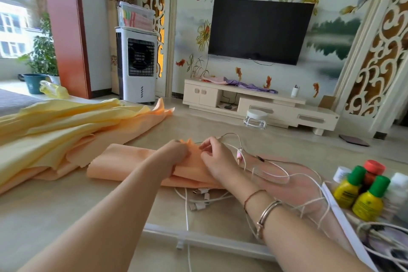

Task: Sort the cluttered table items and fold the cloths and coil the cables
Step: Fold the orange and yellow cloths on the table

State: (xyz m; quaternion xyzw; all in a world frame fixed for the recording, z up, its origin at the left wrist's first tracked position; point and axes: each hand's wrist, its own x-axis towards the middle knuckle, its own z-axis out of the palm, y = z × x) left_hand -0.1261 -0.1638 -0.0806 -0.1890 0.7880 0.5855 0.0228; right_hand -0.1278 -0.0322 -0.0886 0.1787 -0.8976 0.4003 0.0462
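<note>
An orange cloth, partly folded into a long strip, lies across the middle of the table. My left hand grips its bunched far end. My right hand pinches the same end from the right. White cables with small plugs lie tangled to the right of the cloth, over a pink cloth. More white cable ends show under the cloth's near edge. A crumpled yellow cloth is heaped at the left, with orange fabric under it.
Yellow bottles with green caps, a red-capped bottle and white bottles stand in a clear box at the right. A white rail runs along the near table edge. Beyond the table stand a TV cabinet and an air cooler.
</note>
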